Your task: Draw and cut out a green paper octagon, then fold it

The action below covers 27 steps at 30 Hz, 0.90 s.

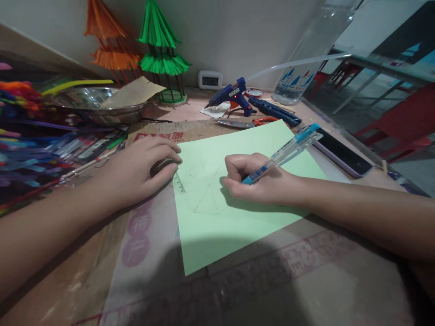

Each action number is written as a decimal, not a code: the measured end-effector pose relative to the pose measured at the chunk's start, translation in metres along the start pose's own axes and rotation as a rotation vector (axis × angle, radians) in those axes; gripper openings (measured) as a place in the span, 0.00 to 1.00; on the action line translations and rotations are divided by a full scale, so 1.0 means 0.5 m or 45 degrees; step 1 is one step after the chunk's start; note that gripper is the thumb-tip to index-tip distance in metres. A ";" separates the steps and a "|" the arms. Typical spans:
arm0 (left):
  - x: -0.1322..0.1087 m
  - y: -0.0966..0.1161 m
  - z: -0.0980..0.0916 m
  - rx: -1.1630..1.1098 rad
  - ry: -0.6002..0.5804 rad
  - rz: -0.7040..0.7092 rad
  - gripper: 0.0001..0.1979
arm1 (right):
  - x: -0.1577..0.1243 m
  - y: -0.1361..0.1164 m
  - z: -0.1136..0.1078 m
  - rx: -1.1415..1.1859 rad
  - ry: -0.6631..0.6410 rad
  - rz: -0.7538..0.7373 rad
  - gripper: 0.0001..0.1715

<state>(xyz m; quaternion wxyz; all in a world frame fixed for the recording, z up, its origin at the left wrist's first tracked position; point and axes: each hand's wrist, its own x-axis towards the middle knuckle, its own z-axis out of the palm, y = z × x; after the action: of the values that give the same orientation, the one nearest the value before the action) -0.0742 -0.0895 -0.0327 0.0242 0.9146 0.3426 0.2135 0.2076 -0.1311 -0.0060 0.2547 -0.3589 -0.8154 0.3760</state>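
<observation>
A sheet of light green paper lies at a slant on the table, with thin lines drawn on it in the shape of a many-sided figure with spokes. My right hand rests on the sheet, fingers closed around a clear and blue pen; the pen's tip is hidden behind the fingers. At the sheet's left edge my left hand is curled, thumb and fingertips pinching a small clear ruler whose marked end sticks out over the paper. The rest of the ruler is covered by the hand.
Behind the paper lie a blue glue gun, orange-handled scissors and a dark blue cutter. A phone is at right, a clear bottle behind it. A metal bowl and green and orange tiered models stand left.
</observation>
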 end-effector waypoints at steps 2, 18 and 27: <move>0.000 0.000 0.000 0.006 -0.003 -0.003 0.13 | 0.001 0.000 0.000 0.000 -0.007 0.007 0.18; 0.001 0.004 -0.003 0.019 -0.019 -0.012 0.16 | 0.000 0.002 0.000 0.006 0.003 -0.075 0.18; 0.001 0.003 -0.001 -0.002 -0.007 -0.014 0.14 | 0.001 0.003 0.001 0.021 -0.005 -0.075 0.18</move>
<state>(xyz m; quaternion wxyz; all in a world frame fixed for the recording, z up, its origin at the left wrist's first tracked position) -0.0732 -0.0904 -0.0316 0.0271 0.9132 0.3475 0.2110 0.2075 -0.1302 -0.0077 0.2671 -0.3318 -0.8231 0.3756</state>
